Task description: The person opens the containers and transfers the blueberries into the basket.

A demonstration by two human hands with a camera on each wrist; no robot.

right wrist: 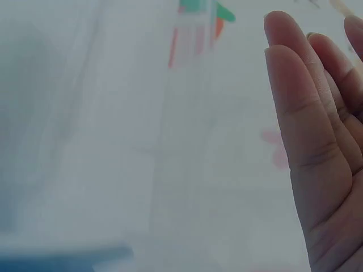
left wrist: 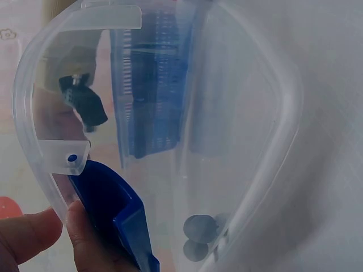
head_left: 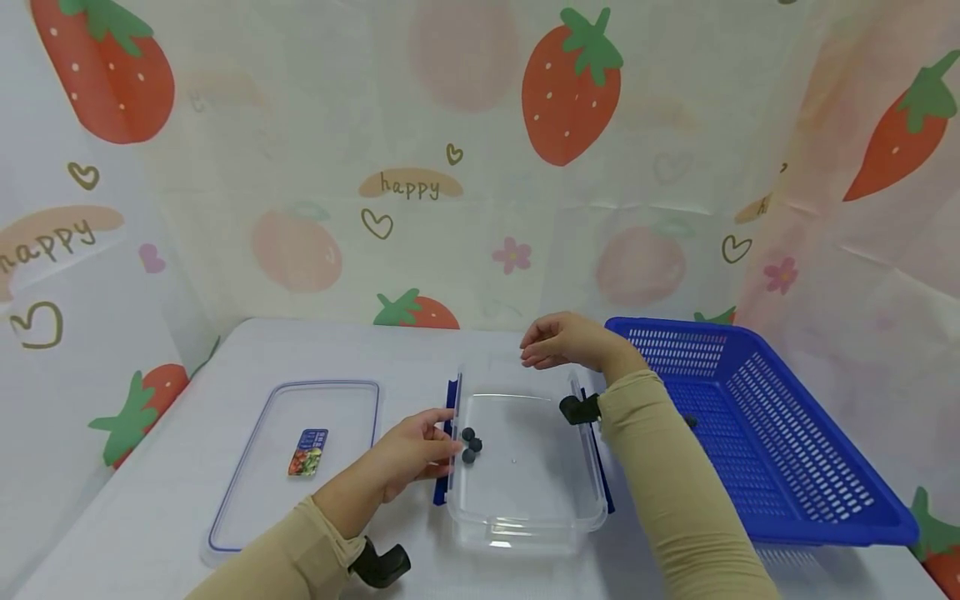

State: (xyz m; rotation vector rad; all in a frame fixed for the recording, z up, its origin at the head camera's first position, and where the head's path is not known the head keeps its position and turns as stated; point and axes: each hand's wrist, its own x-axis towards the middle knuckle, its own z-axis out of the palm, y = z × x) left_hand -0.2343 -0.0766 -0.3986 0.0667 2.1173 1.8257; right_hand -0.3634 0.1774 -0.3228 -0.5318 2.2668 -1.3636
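A clear plastic box [head_left: 525, 467] with blue side latches stands lidless on the table. My left hand [head_left: 420, 450] grips its left side, thumb at the rim and fingers by the blue latch [left wrist: 113, 204]. Several small dark blueberries [head_left: 471, 446] lie inside the box near that wall; through the plastic, the left wrist view shows blueberries [left wrist: 199, 229] too. Over the far right part of the box hovers my right hand [head_left: 566, 340]. In the right wrist view its fingers [right wrist: 300, 113] are nearly straight and close together, with nothing seen between them.
At the left lies a clear lid [head_left: 255, 483] with a blue seal and a colourful label [head_left: 307, 452]. To the right stands a blue mesh basket [head_left: 765, 450], with a small dark thing [head_left: 690, 421] partly hidden behind the right sleeve. A strawberry-print sheet [head_left: 480, 250] hangs behind the table.
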